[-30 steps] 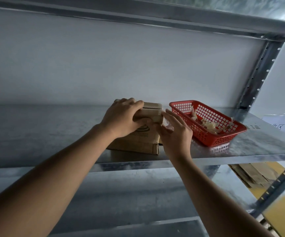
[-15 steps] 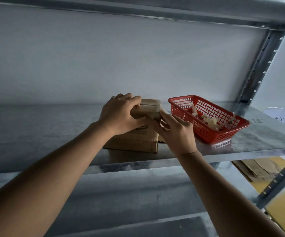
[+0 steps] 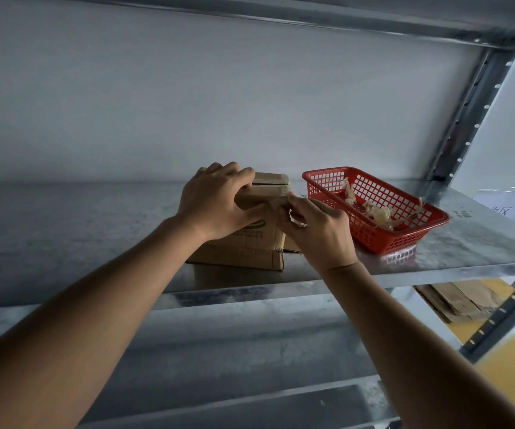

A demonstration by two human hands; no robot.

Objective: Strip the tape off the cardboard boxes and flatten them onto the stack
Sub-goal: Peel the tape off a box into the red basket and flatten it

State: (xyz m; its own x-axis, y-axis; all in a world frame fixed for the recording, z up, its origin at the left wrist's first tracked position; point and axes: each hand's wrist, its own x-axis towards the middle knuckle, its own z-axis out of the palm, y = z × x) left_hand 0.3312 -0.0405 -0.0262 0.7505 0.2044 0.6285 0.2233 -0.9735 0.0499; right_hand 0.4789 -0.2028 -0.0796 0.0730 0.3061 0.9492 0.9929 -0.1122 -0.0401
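A small brown cardboard box (image 3: pixel 250 246) stands on the metal shelf (image 3: pixel 79 230), with tape across its top edge. My left hand (image 3: pixel 219 202) grips the box's top from the left, fingers curled over it and thumb on the front face. My right hand (image 3: pixel 315 230) is at the box's upper right corner, fingertips pinching a strip of clear tape (image 3: pixel 296 222) there. Flattened cardboard (image 3: pixel 463 300) lies on a lower level at the right.
A red plastic basket (image 3: pixel 386 239) holding crumpled tape scraps sits just right of the box. A perforated upright post (image 3: pixel 466 113) stands at the back right. The wall is close behind the shelf, and another shelf runs overhead.
My right hand has curled in against the box's upper right corner and taken hold of the tape. My left hand keeps its grip on the box top.
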